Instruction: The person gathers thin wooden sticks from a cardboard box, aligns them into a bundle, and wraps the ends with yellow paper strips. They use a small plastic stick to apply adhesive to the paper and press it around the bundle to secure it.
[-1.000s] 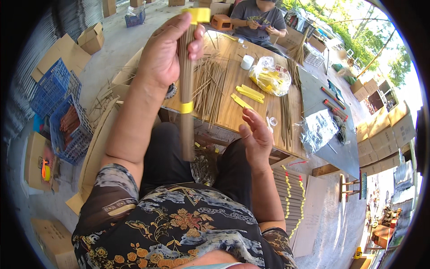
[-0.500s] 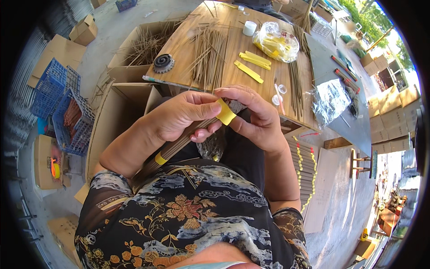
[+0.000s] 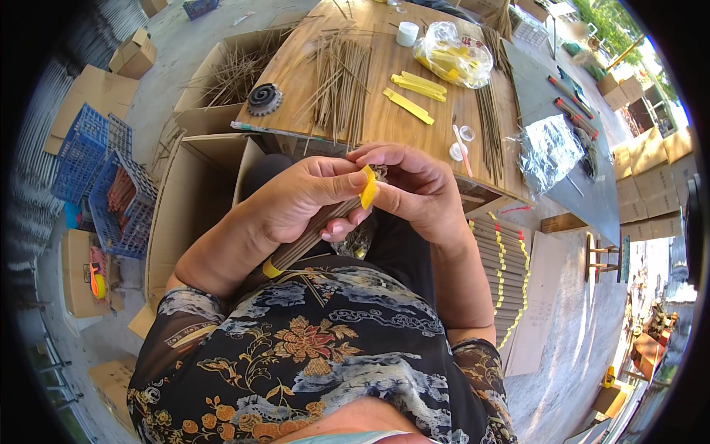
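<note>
A bundle of thin brown incense sticks (image 3: pixel 309 238) lies slantwise across my lap. My left hand (image 3: pixel 307 196) is wrapped round its upper part, thumb on top. A yellow paper band (image 3: pixel 271 268) encircles the bundle lower down. At the upper end a short yellow paper strip (image 3: pixel 368 188) stands bent against the sticks. My left thumb presses on one side of it. My right hand (image 3: pixel 418 194) curls over that end, thumb on the strip's other side and fingers behind. The strip's far side is hidden by my fingers.
The wooden table (image 3: pixel 296 96) ahead holds loose sticks (image 3: pixel 344 89), yellow strips (image 3: pixel 410 106), a plastic bag (image 3: pixel 455 59), a white jar (image 3: pixel 407 34) and a black coiled object (image 3: pixel 264 99). Open cardboard boxes (image 3: pixel 196 200) stand left. Banded bundles (image 3: pixel 499 274) lie lower right.
The yellow strip has turned and bent, showing narrower between my thumbs. My right hand has shifted slightly with it. The left keeps its hold on the bundle, and the whole view has moved a little.
</note>
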Available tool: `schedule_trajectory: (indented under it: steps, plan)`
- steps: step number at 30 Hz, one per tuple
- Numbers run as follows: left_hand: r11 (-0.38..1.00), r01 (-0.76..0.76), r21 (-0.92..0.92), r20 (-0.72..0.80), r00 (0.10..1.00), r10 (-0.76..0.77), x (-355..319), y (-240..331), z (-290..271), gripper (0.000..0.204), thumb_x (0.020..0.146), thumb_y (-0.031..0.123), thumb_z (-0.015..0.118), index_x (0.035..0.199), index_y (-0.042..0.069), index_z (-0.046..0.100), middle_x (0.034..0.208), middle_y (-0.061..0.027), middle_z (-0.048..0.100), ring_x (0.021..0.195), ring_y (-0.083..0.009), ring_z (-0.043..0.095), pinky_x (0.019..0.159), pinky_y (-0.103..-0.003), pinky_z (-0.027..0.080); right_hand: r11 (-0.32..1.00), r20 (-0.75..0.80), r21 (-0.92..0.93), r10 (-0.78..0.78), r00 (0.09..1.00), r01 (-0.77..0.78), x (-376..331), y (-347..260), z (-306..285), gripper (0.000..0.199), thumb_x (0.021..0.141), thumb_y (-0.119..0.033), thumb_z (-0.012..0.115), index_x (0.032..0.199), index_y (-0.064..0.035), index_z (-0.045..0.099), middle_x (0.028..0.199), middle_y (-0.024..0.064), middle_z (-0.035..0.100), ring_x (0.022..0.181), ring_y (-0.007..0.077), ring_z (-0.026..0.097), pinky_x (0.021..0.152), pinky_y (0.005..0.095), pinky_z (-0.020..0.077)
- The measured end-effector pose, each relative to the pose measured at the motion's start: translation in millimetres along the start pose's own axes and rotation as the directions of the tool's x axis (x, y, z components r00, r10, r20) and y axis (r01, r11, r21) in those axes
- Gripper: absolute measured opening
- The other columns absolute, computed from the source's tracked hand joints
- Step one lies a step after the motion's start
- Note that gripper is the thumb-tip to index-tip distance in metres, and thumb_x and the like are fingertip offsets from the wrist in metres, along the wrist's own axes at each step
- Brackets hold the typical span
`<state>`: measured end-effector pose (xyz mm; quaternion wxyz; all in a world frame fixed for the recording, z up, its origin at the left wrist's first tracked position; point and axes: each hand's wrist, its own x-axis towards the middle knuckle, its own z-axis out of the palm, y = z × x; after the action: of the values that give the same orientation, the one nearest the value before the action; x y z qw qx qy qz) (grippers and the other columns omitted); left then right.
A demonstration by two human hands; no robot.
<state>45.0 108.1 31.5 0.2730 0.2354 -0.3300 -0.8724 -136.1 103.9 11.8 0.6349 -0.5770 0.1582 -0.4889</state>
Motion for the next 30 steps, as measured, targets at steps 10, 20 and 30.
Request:
schedule_trajectory:
  steps: [10,20,30]
  plan:
    - [0.999,-0.033,-0.008,0.086,0.996,0.033,1.8,0.4,1.4,0.021,0.087,0.022,0.048,0.09,0.002,0.052,0.071,-0.0067,0.052,0.053,-0.0095,0.048,0.044,-0.019,0.039,0.99,0.025,0.116,0.074,0.997,-0.076,0.6,-5.5,-1.3,0.023,0.081,-0.001,0.056,0.103,0.0059,0.049,0.099,0.0105,0.054,0.079,0.0133,0.058,0.068,0.0239,0.0505]
    - [0.999,-0.033,0.037,-0.067,0.997,0.036,-2.1,0.0,10.6,0.022,0.089,0.024,0.047,0.093,0.003,0.051,0.07,-0.0068,0.052,0.049,-0.009,0.047,0.042,-0.018,0.039,0.992,-0.004,0.128,0.003,1.0,-0.003,2.8,-4.1,1.3,0.035,0.078,0.0,0.059,0.111,0.0022,0.048,0.106,0.0092,0.052,0.092,0.0149,0.054,0.075,0.0269,0.0494]
    - [0.976,-0.172,0.13,-0.074,0.98,0.183,-2.8,1.2,12.3,0.05,0.087,0.021,0.051,0.129,0.004,0.029,0.079,-0.008,0.052,0.054,-0.0101,0.048,0.042,-0.018,0.038,0.854,-0.026,-0.467,-0.273,0.962,0.23,-1.1,-3.8,-3.4,0.056,0.068,-0.011,0.073,0.117,-0.0034,0.047,0.116,0.0106,0.046,0.106,0.0187,0.047,0.088,0.0289,0.0402]
